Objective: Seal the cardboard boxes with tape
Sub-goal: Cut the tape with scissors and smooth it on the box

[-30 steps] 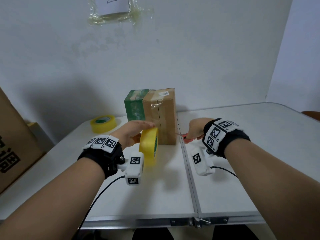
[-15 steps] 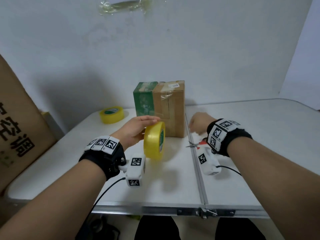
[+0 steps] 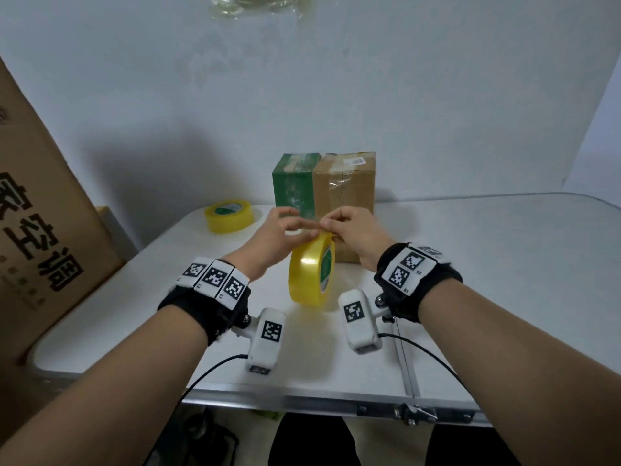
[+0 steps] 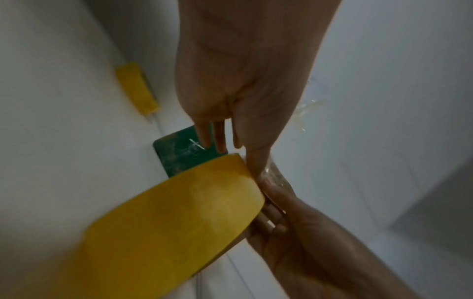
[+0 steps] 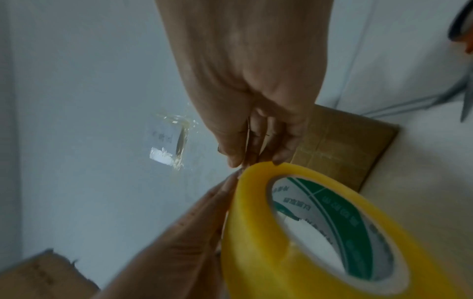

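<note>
A yellow tape roll [image 3: 307, 274] [image 5: 256, 242] stands on edge in front of me, just above or on the white table [image 3: 504, 264]. My left hand [image 3: 299, 230] holds it from the left, fingers laid over its top [image 4: 179, 212]. From the right, my right hand [image 3: 332, 227] pinches the tape end at the top rim of the roll [image 5: 245, 159]. Behind the hands stands a brown cardboard box [image 3: 349, 186] with a green left side [image 4: 176, 155] and clear tape over its front seam.
A second yellow roll [image 3: 228, 216] lies flat at the back left. A large printed carton [image 3: 43, 213] leans beside the table's left edge. Scissors [image 5: 460, 26] lie on the table to my right. The table's metal seam [image 3: 405, 364] runs front to back.
My right hand laid the red-handled scissors on the table and moved left to the top of the roll. The left hand kept hold of the roll.
</note>
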A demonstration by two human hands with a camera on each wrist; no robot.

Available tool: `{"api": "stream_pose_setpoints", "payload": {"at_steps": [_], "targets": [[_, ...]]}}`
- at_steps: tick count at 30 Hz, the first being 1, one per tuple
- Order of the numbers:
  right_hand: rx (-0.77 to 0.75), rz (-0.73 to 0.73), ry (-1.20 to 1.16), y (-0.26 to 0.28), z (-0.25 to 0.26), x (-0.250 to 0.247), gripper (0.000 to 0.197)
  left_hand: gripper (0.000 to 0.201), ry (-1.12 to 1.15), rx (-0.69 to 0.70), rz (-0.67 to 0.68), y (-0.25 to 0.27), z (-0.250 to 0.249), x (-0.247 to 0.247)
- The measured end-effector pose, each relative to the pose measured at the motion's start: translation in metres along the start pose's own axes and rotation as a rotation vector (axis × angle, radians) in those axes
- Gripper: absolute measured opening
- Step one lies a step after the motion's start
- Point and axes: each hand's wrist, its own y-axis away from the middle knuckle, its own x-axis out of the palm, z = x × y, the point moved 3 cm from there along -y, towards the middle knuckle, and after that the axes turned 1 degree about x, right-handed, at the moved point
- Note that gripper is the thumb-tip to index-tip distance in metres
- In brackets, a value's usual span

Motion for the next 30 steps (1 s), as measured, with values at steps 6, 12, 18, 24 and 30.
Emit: {"api": "stream_pose_setpoints", "payload": {"at_steps": [6,12,18,24,30], "targets": [[-0.067,-0.075,0.03,0.0,-0.004,0.0,0.018,0.08,0.123,0.026,-0.06,0.0,0.0,-0.012],[-0.13,-0.12,0.063,0.003,-0.004,0.001,0.016,0.029,0.238,0.09,-0.094,0.001,-0.008,-0.008],[-0.133,-0.137,0.071,0.005,-0.006,0.003,0.016,0.012,0.247,0.081,-0.044,-0.007,-0.006,-0.01],[-0.124,-0.141,0.085,0.008,-0.003,0.003,0.008,0.019,0.113,0.047,-0.012,-0.012,-0.01,-0.018],[-0.138,-0.083,0.122,0.015,0.004,0.002,0.024,0.008,-0.092,0.087,-0.008,-0.018,-0.015,-0.021]]}}
